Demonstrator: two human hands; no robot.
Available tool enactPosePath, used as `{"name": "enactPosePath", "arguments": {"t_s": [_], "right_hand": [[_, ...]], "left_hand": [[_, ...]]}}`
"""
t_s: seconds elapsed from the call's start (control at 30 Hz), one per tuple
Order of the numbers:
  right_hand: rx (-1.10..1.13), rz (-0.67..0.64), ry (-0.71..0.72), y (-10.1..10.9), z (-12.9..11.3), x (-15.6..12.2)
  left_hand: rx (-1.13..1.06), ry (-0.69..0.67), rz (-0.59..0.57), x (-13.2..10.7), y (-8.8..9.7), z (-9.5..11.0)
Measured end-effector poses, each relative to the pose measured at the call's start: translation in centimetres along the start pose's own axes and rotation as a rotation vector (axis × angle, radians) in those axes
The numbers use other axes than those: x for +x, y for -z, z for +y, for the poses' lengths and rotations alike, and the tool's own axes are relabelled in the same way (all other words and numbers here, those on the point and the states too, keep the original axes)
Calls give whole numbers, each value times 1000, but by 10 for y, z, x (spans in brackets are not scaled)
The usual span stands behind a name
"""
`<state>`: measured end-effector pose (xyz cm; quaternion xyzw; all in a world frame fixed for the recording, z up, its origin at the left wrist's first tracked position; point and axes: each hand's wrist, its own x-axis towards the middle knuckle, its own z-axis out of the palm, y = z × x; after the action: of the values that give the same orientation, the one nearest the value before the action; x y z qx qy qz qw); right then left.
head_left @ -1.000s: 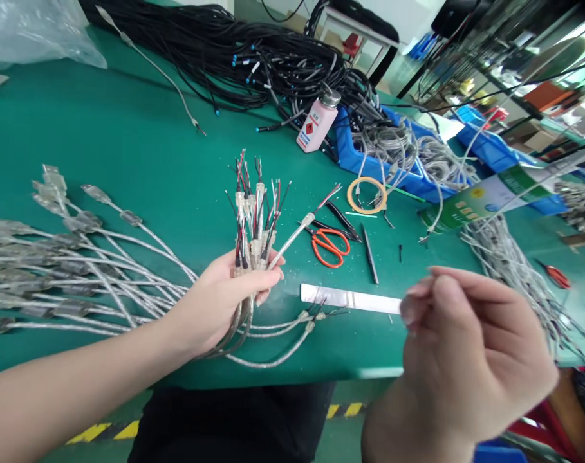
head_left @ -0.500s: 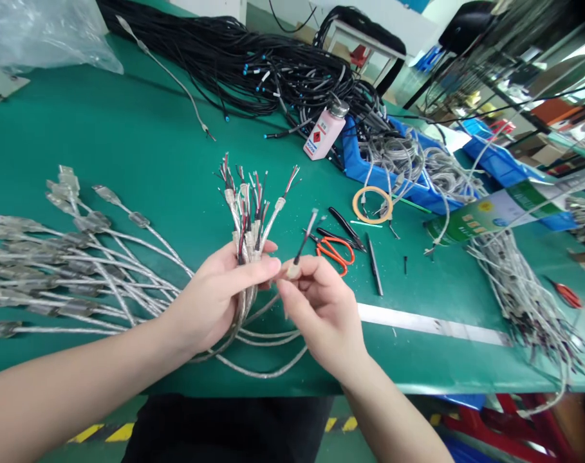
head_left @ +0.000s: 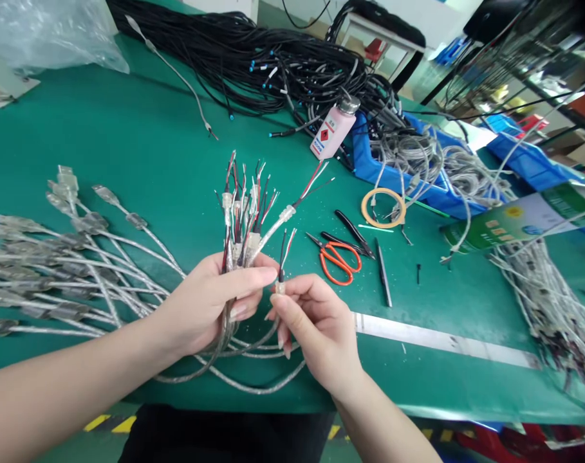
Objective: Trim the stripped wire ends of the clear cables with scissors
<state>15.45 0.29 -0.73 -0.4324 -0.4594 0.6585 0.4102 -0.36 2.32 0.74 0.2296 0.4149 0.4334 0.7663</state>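
Note:
A bundle of clear-jacketed USB cables (head_left: 239, 254) is wrapped in my left hand (head_left: 219, 292), thumb across the front. Their stripped ends point up, with red, black and white wires fanned out. My right hand (head_left: 316, 331) pinches one more cable end (head_left: 281, 283) between thumb and fingertips, just right of the bundle. Its thin wires stand upright and spread apart. The USB plugs (head_left: 67, 183) of the cables lie spread on the table at left. Loops of cable hang below both hands.
Orange-handled scissors (head_left: 340, 262), black-handled pliers (head_left: 354, 233) and a dark tweezer-like tool (head_left: 383, 273) lie right of my hands. Behind are a pink bottle (head_left: 334, 128), black cables (head_left: 200, 58) and a blue bin (head_left: 364, 151). A tape ring (head_left: 383, 208) and cable pile (head_left: 547, 302) are farther right.
The single cable end in my right hand has turned more upright and its wires now spread apart. My right hand has moved slightly down. The view has shifted a little left.

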Motion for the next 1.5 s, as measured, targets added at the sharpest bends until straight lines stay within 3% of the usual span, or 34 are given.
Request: {"name": "enactPosePath", "arguments": {"t_s": [0.27,0.53,0.87,1.1,1.5], "right_hand": [[-70,-73,-20,-1,1,-1],[-76,-144,-37,-2,3,-4],[-109,-194,-77,-2,2,-5],[-79,-244,-146,-1,2,-6],[-108,-271,-134,-1,3,-7]], "left_hand": [[47,-20,-24,0,0,-2],[41,-71,90,-1,-3,1],[18,-93,118,-1,-3,2],[32,-91,101,-1,-1,0],[-9,-107,74,-2,-3,2]]}}
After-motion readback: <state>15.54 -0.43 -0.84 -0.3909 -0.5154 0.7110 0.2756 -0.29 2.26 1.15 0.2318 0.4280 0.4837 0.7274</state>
